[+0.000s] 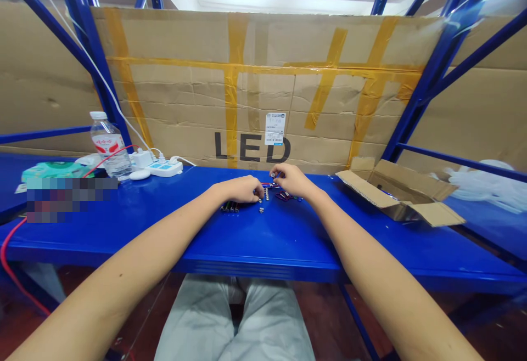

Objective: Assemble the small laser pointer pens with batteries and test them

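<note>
While both forearms reach in over the blue table, the two hands work close together near its far middle, just short of the standing cardboard panel. Right hand: palm down, thumb and fingertips drawn into a narrow pinch on a small silvery part, which is raised just above the loose pieces. Left hand: palm down, fingers curled, fingertips at a silvery disc; cannot tell whether it is gripped or only touched, the pieces being tiny at this range.

Between the hands, a short line of silvery pieces lies on the tabletop, pointing away from the body. Nearer the person, a further silvery bit sits apart from the line. Under and beside the left hand, slim dark pieces lie side by side, metallic ends toward the body. Below the right hand: a cluster of purplish-red metallic pieces.

Surroundings: open carton to the right, flaps spread; bottle and white power strip to the left. The panel bears large "LED" lettering and a white label.
</note>
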Action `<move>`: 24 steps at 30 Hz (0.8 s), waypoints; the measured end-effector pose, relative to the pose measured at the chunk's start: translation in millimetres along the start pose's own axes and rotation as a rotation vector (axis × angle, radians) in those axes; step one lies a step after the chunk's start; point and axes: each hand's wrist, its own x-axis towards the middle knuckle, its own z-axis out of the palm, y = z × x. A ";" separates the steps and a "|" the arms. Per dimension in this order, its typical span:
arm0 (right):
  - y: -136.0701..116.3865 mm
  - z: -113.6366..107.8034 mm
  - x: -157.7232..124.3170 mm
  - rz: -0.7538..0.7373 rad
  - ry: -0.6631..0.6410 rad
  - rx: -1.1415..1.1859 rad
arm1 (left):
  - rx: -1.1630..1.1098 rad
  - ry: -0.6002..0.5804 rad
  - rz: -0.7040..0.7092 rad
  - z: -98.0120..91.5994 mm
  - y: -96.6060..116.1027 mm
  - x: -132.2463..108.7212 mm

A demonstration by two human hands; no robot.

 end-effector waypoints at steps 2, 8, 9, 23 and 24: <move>-0.3 0.2 0.0 -0.005 -0.002 0.009 | -0.002 0.001 -0.013 0.3 1.2 0.6; -3.4 -0.3 -0.6 0.021 -0.004 0.004 | 0.000 -0.025 -0.099 -2.4 13.4 -2.0; -3.3 -0.2 -0.6 0.020 -0.004 0.004 | 0.005 -0.034 -0.103 -2.5 14.1 -2.5; -7.1 5.1 1.4 0.017 -0.074 0.187 | 0.099 0.584 0.018 0.9 11.8 7.5; -6.9 5.4 1.9 0.031 -0.064 0.235 | 0.111 0.579 0.022 2.2 12.6 7.7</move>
